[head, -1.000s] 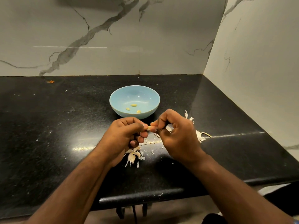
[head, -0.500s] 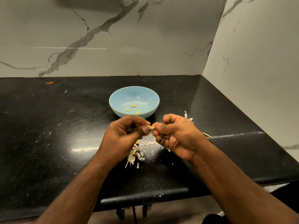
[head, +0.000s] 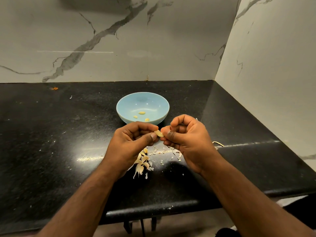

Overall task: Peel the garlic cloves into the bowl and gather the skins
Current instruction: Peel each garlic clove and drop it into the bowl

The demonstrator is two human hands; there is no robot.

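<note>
A pale garlic clove (head: 159, 133) is pinched between my left hand (head: 131, 142) and my right hand (head: 186, 141), just above the black counter and in front of the bowl. The light blue bowl (head: 124, 110) stands behind my hands and holds three peeled cloves (head: 142, 113). Below my left hand lies a small heap of unpeeled cloves and papery skins (head: 141, 164). More skin flakes (head: 164, 152) are scattered under and between my hands.
The black stone counter (head: 51, 134) runs to a marble back wall and a marble side wall on the right. A skin strip (head: 218, 143) lies right of my right hand. A small orange scrap (head: 54, 88) sits far left by the wall. The counter's front edge is near my forearms.
Both hands have lifted slightly toward the bowl with the clove still pinched between them. My right hand has turned so its palm side shows more.
</note>
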